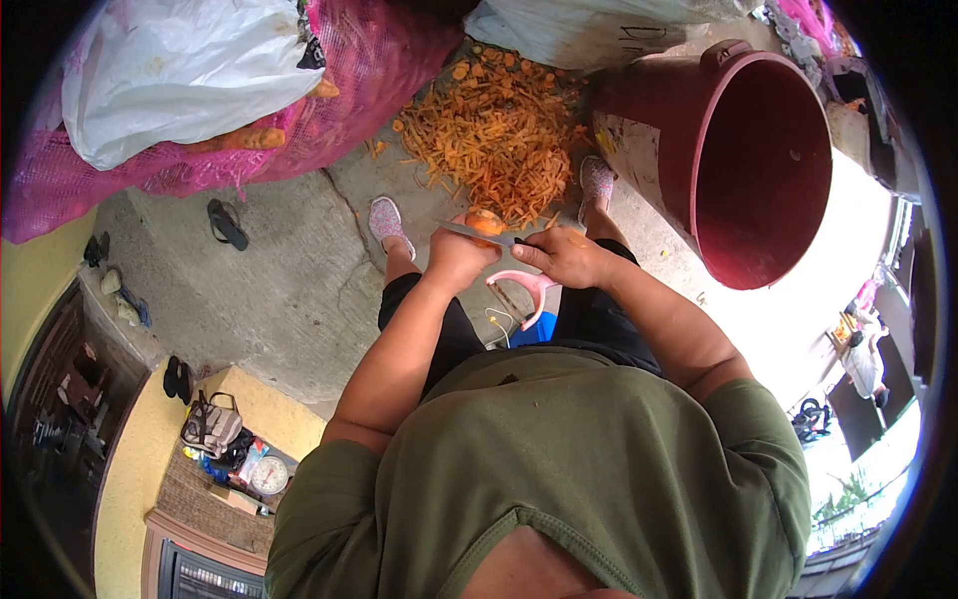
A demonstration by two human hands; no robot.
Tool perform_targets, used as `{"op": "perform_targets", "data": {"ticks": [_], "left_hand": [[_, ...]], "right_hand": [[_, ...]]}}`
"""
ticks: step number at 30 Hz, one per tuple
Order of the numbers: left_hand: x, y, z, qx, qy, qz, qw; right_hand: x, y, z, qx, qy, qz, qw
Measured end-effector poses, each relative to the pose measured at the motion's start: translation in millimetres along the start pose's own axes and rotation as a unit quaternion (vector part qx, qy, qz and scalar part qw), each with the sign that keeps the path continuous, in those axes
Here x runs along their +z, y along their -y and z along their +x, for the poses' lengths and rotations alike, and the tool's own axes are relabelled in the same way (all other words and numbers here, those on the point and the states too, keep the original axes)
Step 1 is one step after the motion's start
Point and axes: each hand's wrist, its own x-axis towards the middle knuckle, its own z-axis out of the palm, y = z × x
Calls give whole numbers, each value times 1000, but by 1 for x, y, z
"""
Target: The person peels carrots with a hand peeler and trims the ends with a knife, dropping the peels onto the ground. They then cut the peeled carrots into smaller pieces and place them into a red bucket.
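Head view: we are mid-trim, left hand (pixel 454 262) closed round a carrot (pixel 486 222) held above our knees, right hand (pixel 569 256) gripping knife (pixel 471 233) and pink peeler (pixel 526 292); next, we judge, comes a steady stroke clear of the fingers, over the peelings heap (pixel 499 130)

- White sack (pixel 599 30), upper left of the maroon bucket (pixel 758 160): dark handwritten marks, illegible.
- Dial scale (pixel 269 476), far lower left of the bucket: markings too small to read.

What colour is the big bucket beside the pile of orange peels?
Dark red, like maroon, inside and out. The bucket shows best in the head view.
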Motion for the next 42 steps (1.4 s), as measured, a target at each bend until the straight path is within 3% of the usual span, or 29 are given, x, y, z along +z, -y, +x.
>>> {"op": "perform_targets", "data": {"ticks": [11, 14, 17, 18, 21, 23, 24, 25, 27, 29, 32, 35, 38, 42], "left_hand": [[3, 1, 0, -10, 36, -2, 999], [-7, -13, -4, -30, 73, 95, 992], [-4, 4, -7, 19, 53, 46, 997], [-5, 10, -8, 7, 66, -22, 998], [-9, 16, -9, -28, 124, -163, 978], [-18, 14, -9, -62, 161, -184, 968], [-14, 20, -14, -80, 146, -226, 960], [-7, 28, -10, -88, 134, -266, 950], [0, 33, 5, -56, 115, -286, 950], [6, 36, 8, 3, 100, -250, 963], [-8, 4, 0, 2, 56, -55, 997], [-2, 19, 5, 6, 55, -97, 994], [-4, 9, 3, 7, 87, -76, 993], [-8, 5, -2, -1, 56, -13, 998]], "right_hand": [[0, 3, 2, -6, -3, -19, 1000], [-2, 2, 2, -14, -5, -23, 1000], [-3, -7, 6, -18, 18, -56, 998], [-3, -17, 9, -18, 29, -70, 997], [-2, -142, 20, -117, -118, -185, 969], [-17, -188, 13, 11, -31, -149, 988], [-4, -198, 16, -114, -137, -291, 940], [-4, -175, 11, -46, -100, -198, 974], [-16, -66, 7, 83, -29, -9, 996], [-14, -16, 2, 33, -16, 6, 999], [-12, 5, 4, -1, 17, -30, 999], [-13, 8, 5, -8, 20, -24, 999], [-14, 5, 7, -30, 22, -28, 999], [-7, -18, 18, -56, -9, -53, 997]]}}
